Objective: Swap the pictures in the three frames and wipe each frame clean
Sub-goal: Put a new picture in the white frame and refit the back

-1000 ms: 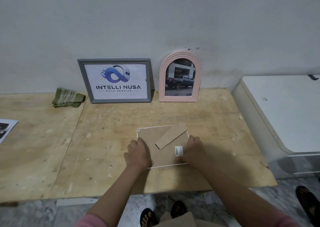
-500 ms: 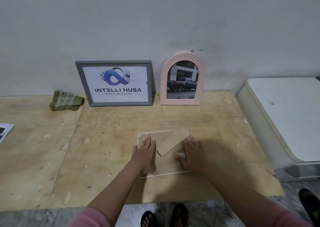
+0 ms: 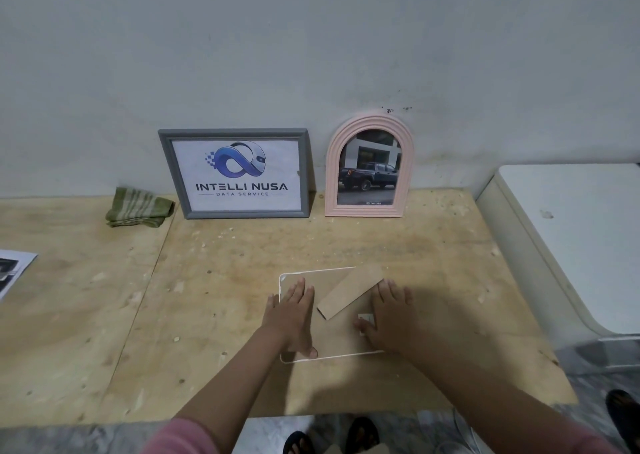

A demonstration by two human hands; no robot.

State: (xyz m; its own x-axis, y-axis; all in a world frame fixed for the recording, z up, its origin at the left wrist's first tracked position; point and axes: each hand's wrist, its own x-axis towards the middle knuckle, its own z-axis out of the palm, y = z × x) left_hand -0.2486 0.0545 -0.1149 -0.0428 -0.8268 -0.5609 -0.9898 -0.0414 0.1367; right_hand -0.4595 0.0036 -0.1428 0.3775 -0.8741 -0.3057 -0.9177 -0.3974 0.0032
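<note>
Both hands lie flat with fingers straight on the white frame (image 3: 304, 359), which sits face down near the table's (image 3: 104, 332) front edge — left hand (image 3: 294, 310) on its cardboard back, right hand (image 3: 389, 315) beside the stand flap (image 3: 349, 291). The gray frame (image 3: 239, 173) and pink frame (image 3: 370, 166) lean on the wall behind.

A plywood table (image 3: 207, 315) stands against a pale, scuffed wall (image 3: 311, 55), with a white appliance (image 3: 571, 232) just beside its right end and marbled floor (image 3: 588, 384) below.
</note>
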